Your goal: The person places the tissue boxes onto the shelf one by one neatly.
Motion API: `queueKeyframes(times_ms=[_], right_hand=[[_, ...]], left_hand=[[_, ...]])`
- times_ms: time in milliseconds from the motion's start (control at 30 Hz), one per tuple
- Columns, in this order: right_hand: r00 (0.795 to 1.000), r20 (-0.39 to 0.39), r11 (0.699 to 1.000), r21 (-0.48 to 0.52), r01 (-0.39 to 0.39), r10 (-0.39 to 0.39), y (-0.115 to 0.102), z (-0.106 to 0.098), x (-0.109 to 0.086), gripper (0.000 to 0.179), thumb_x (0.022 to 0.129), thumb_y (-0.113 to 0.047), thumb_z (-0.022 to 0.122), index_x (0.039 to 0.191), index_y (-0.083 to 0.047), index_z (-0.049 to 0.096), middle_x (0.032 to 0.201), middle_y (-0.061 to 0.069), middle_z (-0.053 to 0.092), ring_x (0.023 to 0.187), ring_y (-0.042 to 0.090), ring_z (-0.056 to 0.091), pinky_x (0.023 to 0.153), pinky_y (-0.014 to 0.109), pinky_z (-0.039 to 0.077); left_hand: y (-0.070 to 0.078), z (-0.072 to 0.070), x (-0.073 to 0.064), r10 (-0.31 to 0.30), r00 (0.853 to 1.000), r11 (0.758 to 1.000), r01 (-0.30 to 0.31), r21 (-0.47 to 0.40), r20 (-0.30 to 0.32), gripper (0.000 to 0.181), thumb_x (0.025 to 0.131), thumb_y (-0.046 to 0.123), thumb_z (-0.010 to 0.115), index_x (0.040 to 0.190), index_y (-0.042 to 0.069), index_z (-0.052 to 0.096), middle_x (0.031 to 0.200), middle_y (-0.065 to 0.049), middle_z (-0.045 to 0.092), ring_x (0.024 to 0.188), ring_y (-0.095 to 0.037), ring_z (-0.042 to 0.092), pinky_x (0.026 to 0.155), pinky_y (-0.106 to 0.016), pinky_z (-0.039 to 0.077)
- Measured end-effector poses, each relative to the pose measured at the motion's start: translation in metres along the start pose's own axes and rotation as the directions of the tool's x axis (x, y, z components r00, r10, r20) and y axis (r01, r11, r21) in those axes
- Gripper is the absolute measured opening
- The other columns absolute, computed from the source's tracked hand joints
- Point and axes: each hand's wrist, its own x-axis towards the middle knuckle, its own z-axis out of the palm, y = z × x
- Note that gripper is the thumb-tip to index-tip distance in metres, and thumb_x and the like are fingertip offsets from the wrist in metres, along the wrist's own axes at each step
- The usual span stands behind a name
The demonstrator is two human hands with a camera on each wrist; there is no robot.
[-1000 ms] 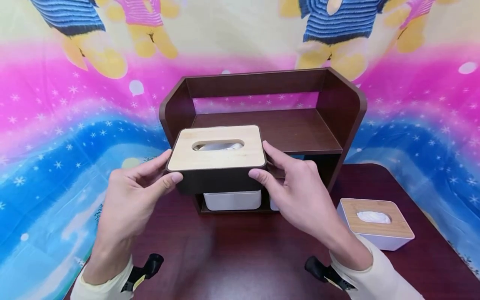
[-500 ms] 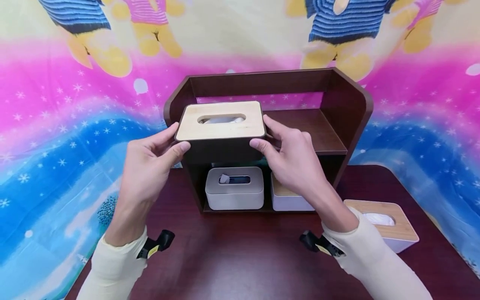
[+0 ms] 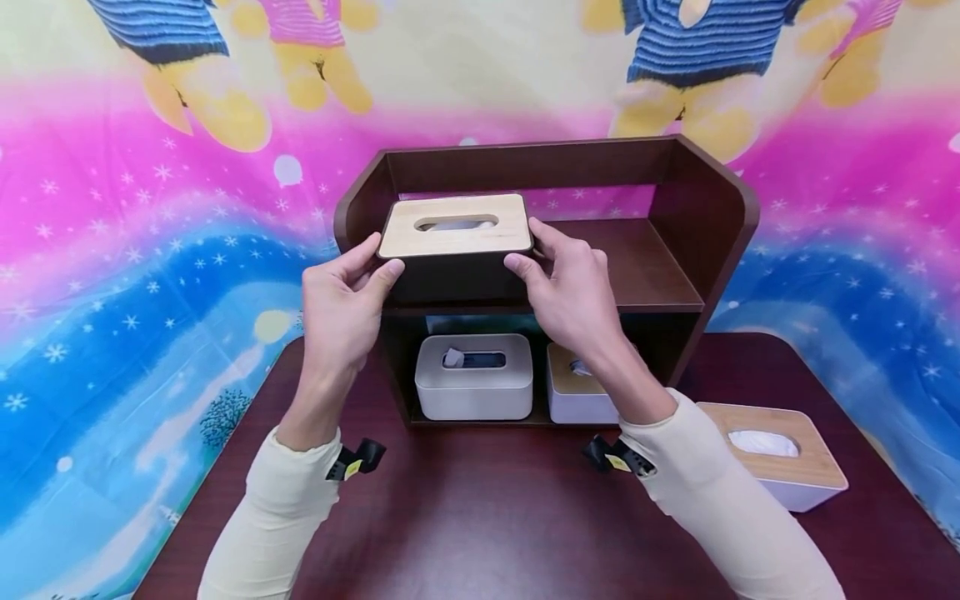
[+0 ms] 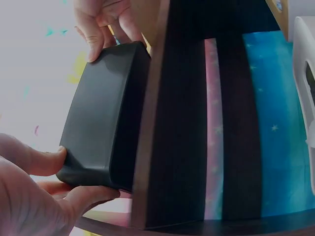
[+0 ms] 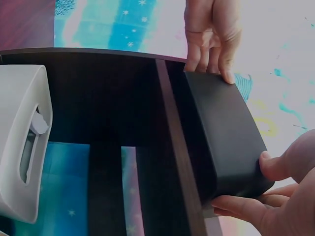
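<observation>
Both hands hold a black tissue box (image 3: 459, 279) with a pale wooden lid, right at the front edge of the upper shelf. My left hand (image 3: 341, 300) grips its left end, thumb on the front corner and fingers on the side. At the other end, my right hand (image 3: 573, 287) grips it the same way. The lid's oval slot shows a bit of white tissue. In the left wrist view the box (image 4: 101, 113) lies close over the shelf board (image 4: 147, 128); the right wrist view shows the box (image 5: 229, 132) beside that board from the other side.
On the lower shelf stand a grey-white tissue box (image 3: 472, 392) and a white box with wooden lid (image 3: 577, 404), partly behind the right forearm. Another wooden-lidded tissue box (image 3: 795, 450) sits on the table at right. The dark brown shelf (image 3: 731, 217) has raised side panels.
The hands have lifted the black tissue box up and away, from in front of the lower compartment to the upper shelf's level. The lower boxes have come into view.
</observation>
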Motion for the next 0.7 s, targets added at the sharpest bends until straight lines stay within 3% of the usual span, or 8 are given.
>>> queueKeyframes(times_ms=[200,433,700], right_hand=[[1.0,0.001,1.0,0.007,-0.027,0.027,0.004,0.006,0.003,0.063,0.104,-0.028,0.072,0.16,-0.008,0.051,0.149,0.013,0.065,0.132,0.027,0.07,0.11,0.046,0.056],[0.999,0.0,0.999,-0.001,-0.042,0.042,0.006,0.01,0.003,0.063,0.104,-0.029,0.072,0.16,-0.008,0.051,0.149,0.014,0.066,0.129,0.026,0.071,0.104,0.045,0.058],[0.998,0.018,0.998,-0.008,-0.063,0.063,0.009,0.014,0.003,0.064,0.104,-0.029,0.072,0.16,-0.006,0.05,0.151,0.016,0.063,0.138,0.03,0.066,0.112,0.048,0.056]], left_hand=[[-0.005,0.006,-0.001,0.008,0.999,0.999,-0.007,0.032,-0.034,0.052,0.099,0.012,0.078,0.148,0.008,0.063,0.149,-0.013,0.066,0.132,-0.018,0.068,0.11,-0.034,0.053],[-0.008,0.011,-0.001,-0.004,0.998,0.997,0.009,0.076,-0.063,0.05,0.1,0.013,0.077,0.148,0.009,0.064,0.15,-0.012,0.065,0.133,-0.019,0.068,0.112,-0.035,0.052],[-0.012,0.011,-0.001,-0.035,0.997,0.996,0.041,0.082,-0.074,0.05,0.1,0.012,0.077,0.148,0.009,0.064,0.149,-0.014,0.065,0.132,-0.021,0.068,0.111,-0.035,0.053]])
